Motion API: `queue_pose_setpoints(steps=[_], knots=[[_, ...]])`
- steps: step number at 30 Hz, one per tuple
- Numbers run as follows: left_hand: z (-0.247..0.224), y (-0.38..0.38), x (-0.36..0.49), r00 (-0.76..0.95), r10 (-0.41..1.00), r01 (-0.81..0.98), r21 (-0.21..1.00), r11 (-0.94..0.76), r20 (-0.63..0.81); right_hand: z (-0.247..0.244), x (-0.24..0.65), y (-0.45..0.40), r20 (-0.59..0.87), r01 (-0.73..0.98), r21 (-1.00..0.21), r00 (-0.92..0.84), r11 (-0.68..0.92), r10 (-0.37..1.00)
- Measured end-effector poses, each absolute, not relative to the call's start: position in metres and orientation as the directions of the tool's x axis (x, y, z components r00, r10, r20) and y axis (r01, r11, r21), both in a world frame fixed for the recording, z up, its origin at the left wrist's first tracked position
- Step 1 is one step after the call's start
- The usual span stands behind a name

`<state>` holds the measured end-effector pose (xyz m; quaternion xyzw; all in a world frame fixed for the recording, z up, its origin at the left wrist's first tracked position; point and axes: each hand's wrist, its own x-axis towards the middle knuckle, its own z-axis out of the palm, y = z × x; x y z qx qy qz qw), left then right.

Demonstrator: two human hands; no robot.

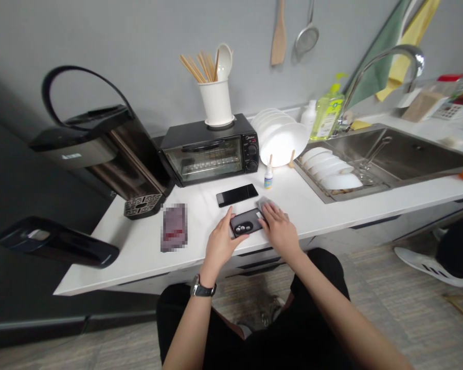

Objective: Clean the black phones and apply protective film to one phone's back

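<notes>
A dark phone (248, 222) lies back up near the counter's front edge, its oval camera bump toward the left. My left hand (220, 239) grips its left end between thumb and fingers. At the phone's right end, my right hand (280, 228) presses down with a crumpled grey cloth (263, 202) under its fingers. A small white patch (259, 215) shows on the phone beside those fingertips. Just behind lies a second, black phone (237, 195), screen up. A small white bottle (268, 178) with a blue and yellow label stands farther back to the right.
A toaster oven (210, 156) carries a white utensil holder (217, 103). Left are a tall dark appliance (111, 149), a black bottle-like object (57, 241) and a blurred-out packet (174, 226). Right are plates (283, 144), bowls (341, 181), a soap bottle (329, 113) and a sink (428, 146).
</notes>
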<state>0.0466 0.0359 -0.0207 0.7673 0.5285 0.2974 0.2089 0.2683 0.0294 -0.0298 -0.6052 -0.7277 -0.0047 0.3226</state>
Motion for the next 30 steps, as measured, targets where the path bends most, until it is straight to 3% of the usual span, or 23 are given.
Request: queue_pose_setpoints(steps=[3, 9, 11, 14, 16, 21, 24, 30], knots=[[-0.021, 0.037, 0.045, 0.257, 0.939, 0.672, 0.656, -0.345, 0.230, -0.031, 0.224, 0.020, 0.489, 0.840, -0.346, -0.219, 0.418, 0.844], [-0.021, 0.037, 0.042, 0.258, 0.945, 0.711, 0.623, -0.328, 0.203, -0.025, 0.219, 0.005, 0.466, 0.619, -0.438, -0.464, 0.652, 0.753], [-0.021, 0.038, 0.043, 0.259, 0.944, 0.713, 0.619, -0.330, 0.205, -0.026, 0.240, 0.004, 0.472, 0.569, -0.497, -0.457, 0.655, 0.754], [-0.022, 0.039, 0.045, 0.250, 0.944, 0.707, 0.626, -0.331, 0.217, -0.026, 0.271, 0.008, 0.514, 0.607, -0.543, -0.306, 0.580, 0.801], [-0.023, 0.040, 0.045, 0.239, 0.948, 0.706, 0.632, -0.320, 0.213, -0.026, 0.280, 0.013, 0.523, 0.699, -0.496, -0.233, 0.515, 0.820], [-0.022, 0.040, 0.045, 0.239, 0.952, 0.718, 0.625, -0.306, 0.192, -0.028, 0.251, 0.024, 0.395, 0.841, -0.261, -0.355, 0.474, 0.847], [-0.020, 0.039, 0.044, 0.245, 0.954, 0.737, 0.606, -0.300, 0.175, -0.028, 0.221, 0.027, 0.404, 0.855, -0.244, -0.339, 0.457, 0.850], [-0.021, 0.039, 0.044, 0.248, 0.957, 0.730, 0.620, -0.288, 0.152, -0.032, 0.216, 0.018, 0.446, 0.731, -0.260, -0.489, 0.631, 0.750]])
